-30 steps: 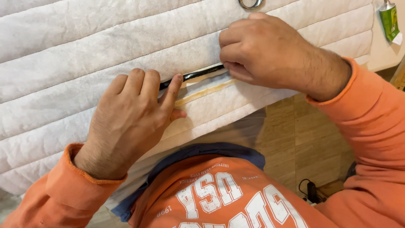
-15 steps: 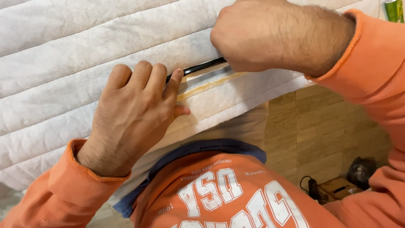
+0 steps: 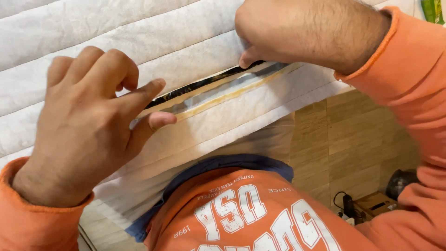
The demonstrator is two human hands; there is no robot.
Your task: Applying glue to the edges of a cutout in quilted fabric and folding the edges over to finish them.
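Observation:
A white quilted padding sheet (image 3: 139,42) covers the work surface and hangs over its near edge. Along a seam run a thin black strip (image 3: 200,84) and a yellowish glue-stained band (image 3: 232,95). My left hand (image 3: 83,135) pinches the padding's edge at the seam's left end, index finger on top and thumb below. My right hand (image 3: 297,32) is closed at the top, its thumb tip pressing the black strip's right end. Both arms wear orange sleeves.
A wooden floor (image 3: 357,139) shows below the hanging padding. A small brown box with a black cable (image 3: 367,204) and a dark round object (image 3: 402,181) lie on it at lower right. A green object (image 3: 434,9) sits at the top right corner.
My right hand has slid up and to the right along the seam, and a longer stretch of black strip and yellowish band now shows between the hands. My left hand's fingers have loosened into a pinch.

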